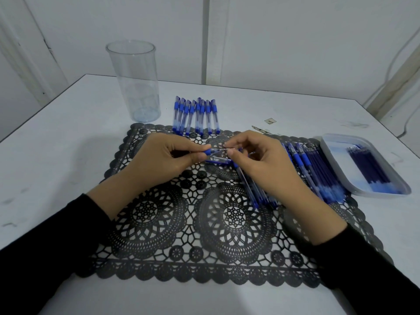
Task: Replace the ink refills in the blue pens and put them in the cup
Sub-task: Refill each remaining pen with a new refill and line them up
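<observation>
My left hand [163,159] pinches the blue grip end of a blue pen [213,153] above the black lace mat [181,223]. My right hand [256,162] pinches the pen's tip end, and a clear pen barrel lies slanted under its palm. The two hands meet at the mat's middle. A row of several blue pens [196,115] lies behind the mat. More blue pens and dark refills [316,169] lie piled at the mat's right. The clear plastic cup [136,83] stands upright at the back left with nothing in it.
A white tray [336,162] holding several dark blue refills [368,169] sits at the right of the table. A small scrap [270,120] lies behind the mat. The white table's edges run along the left and the far right. A wall stands behind.
</observation>
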Motion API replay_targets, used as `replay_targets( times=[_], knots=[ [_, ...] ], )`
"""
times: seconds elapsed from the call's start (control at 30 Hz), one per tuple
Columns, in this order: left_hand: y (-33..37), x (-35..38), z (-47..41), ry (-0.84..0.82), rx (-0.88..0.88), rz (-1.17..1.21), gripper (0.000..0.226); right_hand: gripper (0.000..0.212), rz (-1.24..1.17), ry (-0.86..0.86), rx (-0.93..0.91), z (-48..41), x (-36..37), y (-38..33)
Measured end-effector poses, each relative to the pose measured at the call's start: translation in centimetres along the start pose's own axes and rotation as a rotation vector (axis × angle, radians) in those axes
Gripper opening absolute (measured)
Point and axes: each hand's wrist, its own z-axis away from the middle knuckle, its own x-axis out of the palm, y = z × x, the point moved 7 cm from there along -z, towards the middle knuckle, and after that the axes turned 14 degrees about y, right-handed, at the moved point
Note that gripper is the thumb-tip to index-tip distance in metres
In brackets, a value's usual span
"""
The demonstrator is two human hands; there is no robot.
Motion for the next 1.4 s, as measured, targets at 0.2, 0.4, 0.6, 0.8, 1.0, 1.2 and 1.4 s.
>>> replay_targets(
  times=[0.2,0.4,0.6,0.8,1.0,1.2,1.4],
  knots=[
    [-0.8,-0.7,-0.1,0.002,-0.029,-0.054,0.025,0.012,0.32,-0.139,-0.207,0.7,0.4,-0.5],
    [-0.3,0.0,0.1,-0.017,-0.03,-0.039,0.026,0.009,0.418,-0.202,-0.261,0.8,0.9,0.0],
    [-0.2,0.2,0.3,-0.028,-0.023,-0.034,0.025,0.009,0.441,-0.176,-0.236,0.7,0.7,0.1],
    [0.0,0.3,0.3,-0.023,-0.032,-0.021,0.026,0.013,0.484,-0.113,-0.266,0.3,-0.5,-0.5],
    [0.5,0.6,0.6,-0.017,-0.037,0.014,0.026,0.028,0.166,-0.082,-0.077,0.4,-0.9,-0.8],
    [0.6,0.6,0.7,-0.007,-0.029,0.026,0.028,0.011,0.052,-0.048,-0.017,0.4,-0.1,-0.2],
    [0.4,0.0,0.4,0.037,-0.037,0.065,0.033,0.01,-0.193,0.015,0.191,-0.3,-2.1,1.1]
  ],
)
